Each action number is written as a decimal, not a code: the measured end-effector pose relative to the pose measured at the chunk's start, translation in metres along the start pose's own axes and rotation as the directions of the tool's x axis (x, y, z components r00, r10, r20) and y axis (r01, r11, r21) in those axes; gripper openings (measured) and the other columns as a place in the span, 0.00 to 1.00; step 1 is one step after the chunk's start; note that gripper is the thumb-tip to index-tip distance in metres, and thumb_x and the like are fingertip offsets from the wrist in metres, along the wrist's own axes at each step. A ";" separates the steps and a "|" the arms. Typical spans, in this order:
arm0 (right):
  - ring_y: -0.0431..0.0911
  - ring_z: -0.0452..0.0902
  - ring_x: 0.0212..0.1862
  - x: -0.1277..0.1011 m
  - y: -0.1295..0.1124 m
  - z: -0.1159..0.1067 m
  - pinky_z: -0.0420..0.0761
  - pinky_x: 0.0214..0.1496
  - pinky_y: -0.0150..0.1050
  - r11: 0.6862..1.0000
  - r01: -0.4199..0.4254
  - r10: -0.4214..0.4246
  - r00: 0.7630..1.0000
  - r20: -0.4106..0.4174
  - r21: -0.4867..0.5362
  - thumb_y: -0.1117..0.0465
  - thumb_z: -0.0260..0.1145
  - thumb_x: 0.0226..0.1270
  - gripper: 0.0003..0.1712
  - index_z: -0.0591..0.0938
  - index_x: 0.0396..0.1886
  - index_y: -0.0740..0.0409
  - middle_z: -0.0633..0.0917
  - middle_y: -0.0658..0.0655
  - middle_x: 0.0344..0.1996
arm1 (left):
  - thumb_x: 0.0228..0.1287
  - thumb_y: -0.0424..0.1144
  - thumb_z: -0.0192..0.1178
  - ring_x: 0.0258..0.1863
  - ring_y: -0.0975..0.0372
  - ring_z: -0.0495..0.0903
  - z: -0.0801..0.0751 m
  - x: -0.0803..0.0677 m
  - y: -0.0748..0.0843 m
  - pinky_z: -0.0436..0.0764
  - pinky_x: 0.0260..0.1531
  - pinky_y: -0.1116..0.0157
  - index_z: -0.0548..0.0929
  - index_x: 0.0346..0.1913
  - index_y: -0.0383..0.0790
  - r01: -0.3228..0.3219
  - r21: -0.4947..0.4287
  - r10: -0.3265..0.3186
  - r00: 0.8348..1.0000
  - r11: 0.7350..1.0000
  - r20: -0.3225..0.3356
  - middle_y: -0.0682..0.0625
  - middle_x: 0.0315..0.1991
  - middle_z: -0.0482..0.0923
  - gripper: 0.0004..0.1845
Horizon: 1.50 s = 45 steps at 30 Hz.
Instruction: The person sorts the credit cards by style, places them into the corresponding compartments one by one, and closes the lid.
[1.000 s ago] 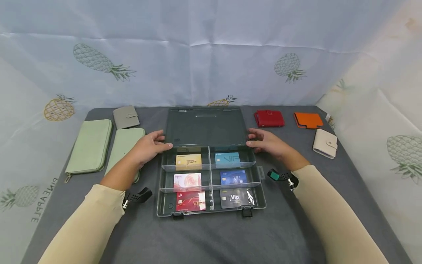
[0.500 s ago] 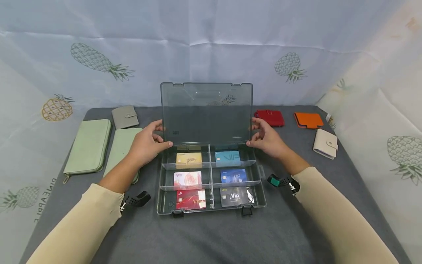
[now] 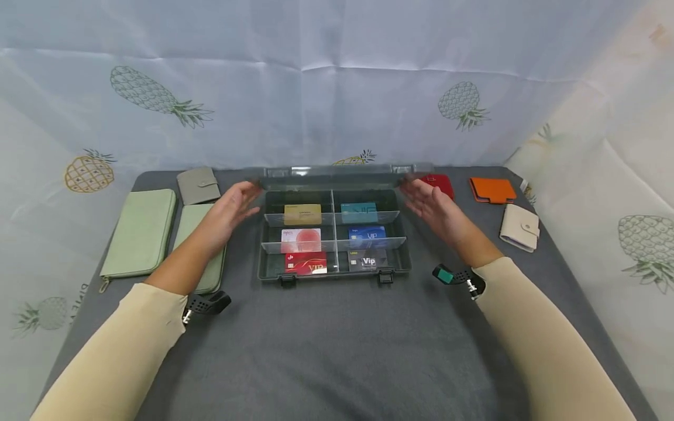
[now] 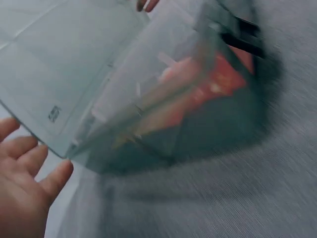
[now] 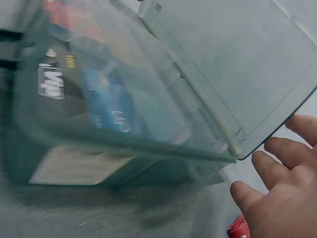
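A dark translucent compartment box (image 3: 272, 268) sits on the grey cloth with its hinged lid (image 3: 342, 179) raised over the back. Clear dividers split it into several compartments. Inside lie cards: gold (image 3: 302, 214), teal (image 3: 359, 212), pink-white (image 3: 301, 240), blue (image 3: 367, 236), red (image 3: 305, 263) and dark grey (image 3: 367, 260). My left hand (image 3: 223, 219) is at the left side of the lid, fingers spread along its edge in the left wrist view. On the opposite side, my right hand (image 3: 437, 210) has its fingertips (image 5: 277, 146) right at the lid's edge.
Left of the box lie a large pale green wallet (image 3: 139, 234), a second green one (image 3: 210, 275) partly under my left arm, and a grey wallet (image 3: 198, 185). A red wallet (image 3: 441, 183), an orange one (image 3: 492, 190) and a cream one (image 3: 519, 227) lie right.
The lid has swung up from lying back and now shows nearly edge-on. The box has shifted away from me, and both hands have moved back with it, fingers straighter than before.
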State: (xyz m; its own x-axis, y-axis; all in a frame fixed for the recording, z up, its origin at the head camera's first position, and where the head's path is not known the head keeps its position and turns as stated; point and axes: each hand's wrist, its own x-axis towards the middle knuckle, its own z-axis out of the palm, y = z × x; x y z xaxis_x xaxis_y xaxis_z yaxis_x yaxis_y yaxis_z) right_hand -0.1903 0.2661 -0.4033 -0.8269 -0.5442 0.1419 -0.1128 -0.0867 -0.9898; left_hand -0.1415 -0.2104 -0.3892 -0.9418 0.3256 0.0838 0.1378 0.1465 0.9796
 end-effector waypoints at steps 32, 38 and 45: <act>0.61 0.67 0.75 -0.032 -0.024 0.089 0.69 0.71 0.67 0.542 -0.006 -0.030 0.999 -0.027 -0.840 0.57 0.76 0.72 0.38 0.75 0.78 0.56 0.74 0.61 0.74 | 0.62 0.37 0.78 0.58 0.48 0.79 0.049 -0.068 -0.022 0.76 0.59 0.44 0.90 0.57 0.40 -0.450 0.688 0.459 0.868 0.570 0.188 0.46 0.55 0.83 0.20; 0.55 0.74 0.63 -0.013 0.007 0.178 0.73 0.64 0.60 0.311 0.213 -0.160 0.972 0.170 -0.926 0.42 0.82 0.63 0.39 0.82 0.70 0.50 0.79 0.56 0.64 | 0.48 0.43 0.88 0.54 0.46 0.77 0.067 -0.073 -0.036 0.73 0.61 0.45 0.88 0.55 0.41 -0.441 0.756 0.483 0.855 0.484 0.189 0.45 0.50 0.80 0.30; 0.54 0.72 0.51 0.008 0.040 0.224 0.72 0.51 0.54 0.065 0.118 -0.270 0.958 0.096 -0.991 0.36 0.86 0.53 0.40 0.82 0.59 0.48 0.78 0.55 0.53 | 0.45 0.37 0.89 0.50 0.45 0.78 0.075 -0.067 -0.046 0.74 0.59 0.43 0.85 0.51 0.38 -0.431 0.804 0.522 0.834 0.410 0.181 0.43 0.48 0.80 0.30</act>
State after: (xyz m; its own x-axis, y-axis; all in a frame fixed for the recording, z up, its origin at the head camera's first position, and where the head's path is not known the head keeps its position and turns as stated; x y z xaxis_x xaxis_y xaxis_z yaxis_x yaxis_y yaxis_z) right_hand -0.0780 0.0718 -0.4397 -0.7088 -0.5782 0.4041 -0.6505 0.7574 -0.0574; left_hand -0.0622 -0.1691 -0.4538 -0.6578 0.5169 0.5479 0.7091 0.6703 0.2190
